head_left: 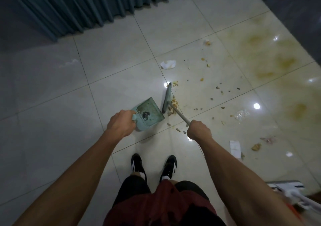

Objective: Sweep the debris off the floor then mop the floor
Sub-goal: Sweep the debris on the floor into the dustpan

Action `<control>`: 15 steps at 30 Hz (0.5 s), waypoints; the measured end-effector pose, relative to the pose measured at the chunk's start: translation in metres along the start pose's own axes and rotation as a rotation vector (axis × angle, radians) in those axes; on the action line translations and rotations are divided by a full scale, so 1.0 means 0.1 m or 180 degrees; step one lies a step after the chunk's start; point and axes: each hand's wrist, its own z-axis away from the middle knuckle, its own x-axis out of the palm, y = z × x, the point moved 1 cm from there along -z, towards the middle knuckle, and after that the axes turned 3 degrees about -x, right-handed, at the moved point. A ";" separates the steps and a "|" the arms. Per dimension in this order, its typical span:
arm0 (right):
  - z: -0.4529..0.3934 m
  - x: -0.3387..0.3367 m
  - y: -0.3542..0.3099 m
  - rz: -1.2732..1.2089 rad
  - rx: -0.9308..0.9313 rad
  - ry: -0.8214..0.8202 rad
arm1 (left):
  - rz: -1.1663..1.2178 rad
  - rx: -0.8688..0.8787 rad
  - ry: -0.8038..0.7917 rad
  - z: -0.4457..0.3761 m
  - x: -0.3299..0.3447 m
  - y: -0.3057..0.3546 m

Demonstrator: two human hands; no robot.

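My left hand [121, 122] grips the handle of a pale green dustpan [152, 111] that sits on the tiled floor just ahead of my feet. My right hand [198, 130] grips the thin handle of a green broom [167, 98], whose head stands on the floor right of the dustpan's mouth. A small heap of yellowish crumbs [173, 104] lies against the broom head. More scattered debris [217, 88] and bits of white paper [168, 64] lie to the right and beyond. Yellow-brown stains [271, 64] spread over the tiles at far right.
Teal curtains [83, 8] hang along the far left edge of the floor. A dark wall [298, 17] bounds the right side. A white mop head [288, 188] lies at the lower right beside my arm. My black shoes [152, 166] stand behind the dustpan.
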 end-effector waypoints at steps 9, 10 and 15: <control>-0.25 -0.29 -0.73 -0.0090 -0.0223 0.0065 | 0.0028 -0.0080 0.0171 -0.27 -0.31 -0.50; -0.30 -0.33 -0.86 -0.0104 -0.0253 0.0044 | 0.0070 -0.0099 0.0176 -0.34 -0.36 -0.60; -0.62 -0.49 -1.54 -0.0307 -0.0338 -0.0005 | 0.0280 -0.0214 0.0267 -0.82 -0.66 -1.11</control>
